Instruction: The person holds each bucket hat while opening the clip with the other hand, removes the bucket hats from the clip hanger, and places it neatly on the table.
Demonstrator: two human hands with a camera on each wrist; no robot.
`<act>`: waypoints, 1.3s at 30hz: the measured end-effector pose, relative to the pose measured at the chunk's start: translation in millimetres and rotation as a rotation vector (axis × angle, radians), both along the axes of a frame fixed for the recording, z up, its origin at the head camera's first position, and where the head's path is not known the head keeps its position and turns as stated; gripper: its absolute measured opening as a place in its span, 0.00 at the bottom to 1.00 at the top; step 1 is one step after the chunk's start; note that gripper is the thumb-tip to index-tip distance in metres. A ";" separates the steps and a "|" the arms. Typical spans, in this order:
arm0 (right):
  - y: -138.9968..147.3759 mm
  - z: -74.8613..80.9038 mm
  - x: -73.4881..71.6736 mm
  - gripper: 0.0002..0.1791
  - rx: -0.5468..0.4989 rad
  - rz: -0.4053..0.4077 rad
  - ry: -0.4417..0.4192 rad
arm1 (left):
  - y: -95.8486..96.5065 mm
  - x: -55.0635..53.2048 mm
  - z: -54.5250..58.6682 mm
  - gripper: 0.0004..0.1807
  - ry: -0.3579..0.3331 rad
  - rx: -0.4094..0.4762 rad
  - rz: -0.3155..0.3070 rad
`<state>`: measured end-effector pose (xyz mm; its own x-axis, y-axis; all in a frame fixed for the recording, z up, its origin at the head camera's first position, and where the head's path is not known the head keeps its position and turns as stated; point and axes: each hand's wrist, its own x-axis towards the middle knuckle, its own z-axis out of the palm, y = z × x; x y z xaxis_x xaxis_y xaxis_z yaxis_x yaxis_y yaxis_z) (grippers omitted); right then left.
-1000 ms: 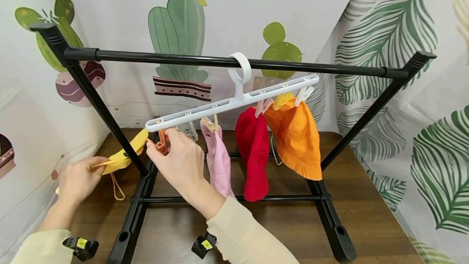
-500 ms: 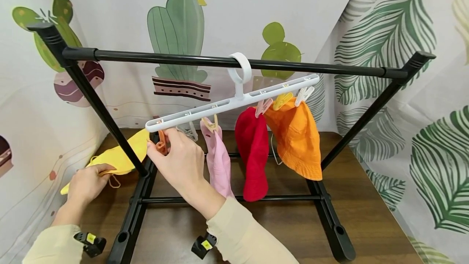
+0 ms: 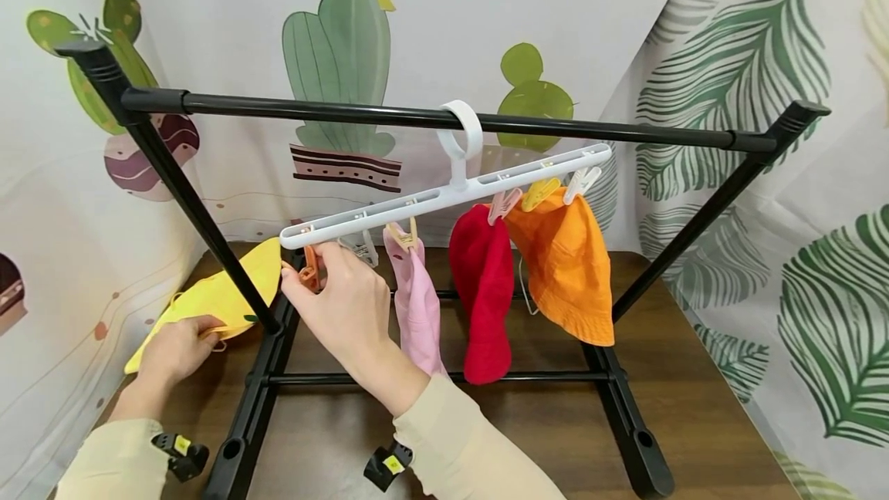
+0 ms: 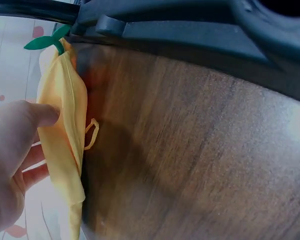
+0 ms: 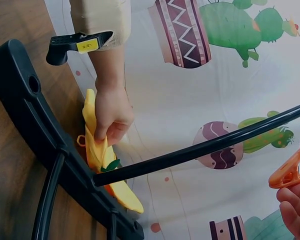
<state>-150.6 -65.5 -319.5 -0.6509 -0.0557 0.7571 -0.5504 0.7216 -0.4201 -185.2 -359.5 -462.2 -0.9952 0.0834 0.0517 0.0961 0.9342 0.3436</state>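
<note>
In the head view my left hand [image 3: 177, 349] pinches the brim of a folded yellow hat [image 3: 236, 284] left of the rack. The left wrist view shows the hat's green leaf tuft [image 4: 52, 41] and a thin cord loop [image 4: 92, 134]. My right hand [image 3: 347, 307] grips an orange clothespin [image 5: 286, 172] under the low left end of a white hanger [image 3: 444, 195]. The hanger tilts, its hook over the rack's top bar [image 3: 347, 112]. Clipped along it hang a pink hat [image 3: 417, 307], a red hat [image 3: 481, 295] and an orange hat [image 3: 569, 265].
The black rack's left post [image 3: 201, 207] stands between my two hands, in front of part of the yellow hat. Its base foot [image 3: 628, 415] rests on the brown wooden table [image 3: 715, 423]. A patterned curtain [image 3: 590, 6] closes off the back and sides.
My left hand has moved right and slightly up. The yellow hat has spread flatter behind the rack's left post. My right hand keeps its hold on the clothespin.
</note>
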 end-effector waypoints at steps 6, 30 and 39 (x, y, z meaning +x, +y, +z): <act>0.3 -0.5 -0.6 0.11 0.005 -0.011 -0.012 | 2.5 -1.5 -2.3 0.15 -0.084 -0.008 -0.017; -0.2 -1.3 -1.6 0.12 0.005 -0.018 0.007 | 10.7 -23.2 -6.4 0.25 -0.187 -0.030 -0.053; -1.6 -1.2 -2.3 0.11 0.006 -0.011 0.024 | 9.7 -28.7 -5.6 0.26 -0.217 -0.031 -0.044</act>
<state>-152.9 -67.1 -320.7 -0.6335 -0.0527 0.7719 -0.5519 0.7300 -0.4031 -213.9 -349.8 -467.9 -0.9780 0.1253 -0.1666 0.0642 0.9413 0.3314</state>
